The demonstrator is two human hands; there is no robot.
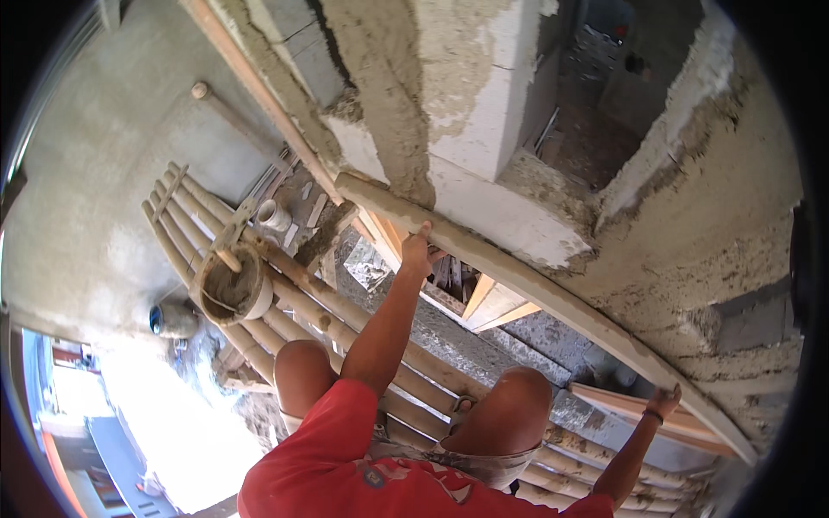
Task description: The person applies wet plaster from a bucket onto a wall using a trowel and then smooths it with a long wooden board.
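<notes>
My left hand [417, 252] grips the upper left part of a long, mortar-smeared wooden straightedge [535, 283] from below, thumb on its near face. Farther down to the right, my right hand [663, 401] closes round the same straightedge near its lower end. The board slants from upper left to lower right across the picture, along the partly plastered wall [553, 207]. Whether its whole length touches the wall, I cannot tell. Both arms are stretched out, and my bent knees show between them.
Bamboo poles [414, 356] form the platform beneath me. A bucket [262, 302] of wet mortar stands on them at left, with a wooden-handled tool [229, 259] at its rim. A wall opening [596, 121] lies at upper right. Rubble and a white pail [275, 216] are farther below.
</notes>
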